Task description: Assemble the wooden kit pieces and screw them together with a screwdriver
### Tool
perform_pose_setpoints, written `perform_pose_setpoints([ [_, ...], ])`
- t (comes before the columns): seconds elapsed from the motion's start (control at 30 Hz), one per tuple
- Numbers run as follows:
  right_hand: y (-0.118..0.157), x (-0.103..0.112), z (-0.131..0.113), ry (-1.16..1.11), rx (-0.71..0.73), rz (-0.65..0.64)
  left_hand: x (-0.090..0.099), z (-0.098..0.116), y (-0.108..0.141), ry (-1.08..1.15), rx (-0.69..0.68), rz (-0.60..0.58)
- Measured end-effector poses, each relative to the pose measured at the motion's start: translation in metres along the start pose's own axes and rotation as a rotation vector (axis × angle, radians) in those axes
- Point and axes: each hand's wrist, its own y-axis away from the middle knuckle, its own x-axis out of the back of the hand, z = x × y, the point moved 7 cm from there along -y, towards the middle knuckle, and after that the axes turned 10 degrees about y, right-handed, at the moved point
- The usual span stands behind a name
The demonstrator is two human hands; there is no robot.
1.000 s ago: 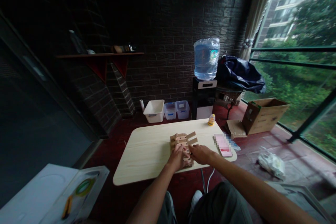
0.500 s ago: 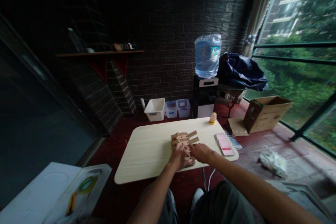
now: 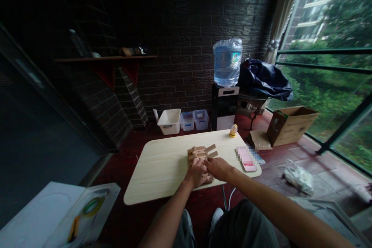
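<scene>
A brown, wood-like assembly [image 3: 199, 151] with ridges and small dark dots lies near the front edge of the pale table [image 3: 159, 166]. Two flat light-brown strips [image 3: 213, 154] jut out at its right side. My left hand [image 3: 197, 170] is on the middle of the assembly, its fingers bent and closed against it. From the right, my right hand [image 3: 216, 166] meets it there with fingers pinched together. The fingertips nearly touch, and any small piece between them is hidden.
A small yellow-based bottle [image 3: 233, 131] stands at the table's far right corner, with a pink packet [image 3: 247, 159] nearer. Beyond are storage bins [image 3: 170, 121], a water dispenser [image 3: 226, 102] and a cardboard box [image 3: 290, 126]. An open white case [image 3: 87, 209] lies at lower left.
The view has shifted slightly, so the whole scene sits a little further left. Both hands stay on the assembly, with only small finger movements.
</scene>
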Motion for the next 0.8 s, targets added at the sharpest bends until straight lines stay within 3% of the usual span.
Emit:
perform_pose_setpoints([
  [0.27,0.001,-0.013,0.01,-0.041,-0.08,-0.029,0.0,-0.003,0.001,-0.004,-0.011,0.024],
  [0.53,0.006,-0.006,0.003,-0.103,-0.031,-0.005,-0.001,-0.003,0.0,-0.018,-0.013,0.006],
  [0.8,0.01,0.002,0.015,-0.104,-0.048,-0.056,-0.001,-0.011,-0.001,0.008,0.0,-0.006],
])
